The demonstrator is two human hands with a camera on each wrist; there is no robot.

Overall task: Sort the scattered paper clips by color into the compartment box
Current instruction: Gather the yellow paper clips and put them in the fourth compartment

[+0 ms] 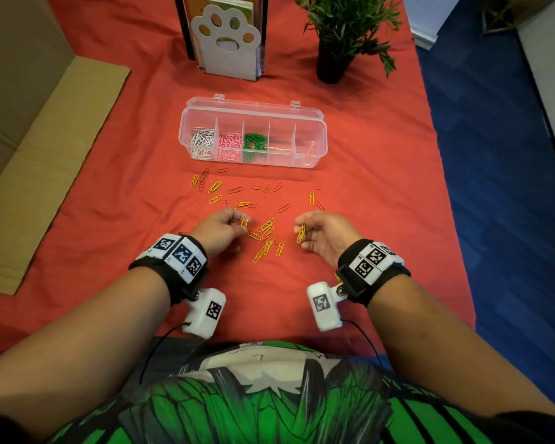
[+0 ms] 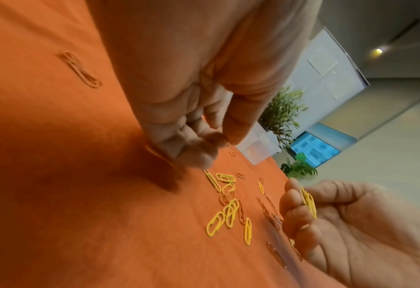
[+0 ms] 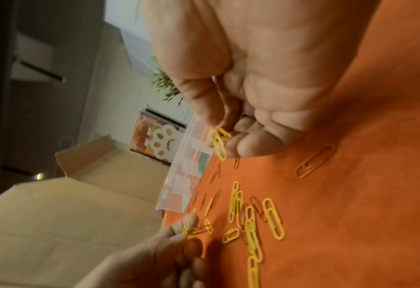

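Observation:
A clear compartment box [image 1: 316,123] stands open on the red cloth; its left three sections hold white, pink and green clips. Yellow paper clips [image 1: 266,245] and red ones [image 1: 235,190] lie scattered in front of it. My left hand [image 1: 220,227] hovers low over the scatter, its curled fingers pinching a yellow clip [image 1: 244,222]. My right hand [image 1: 314,233] is just right of the pile, thumb and fingers pinching a few yellow clips [image 1: 301,232]. The right wrist view shows those held clips [image 3: 219,144] and the left hand's clip [image 3: 199,230].
A paw-shaped white bookend [image 1: 226,43] with books and a potted plant [image 1: 340,36] stand behind the box. Flat cardboard [image 1: 45,174] covers the table's left side. The table's right edge [image 1: 446,193] drops to blue floor.

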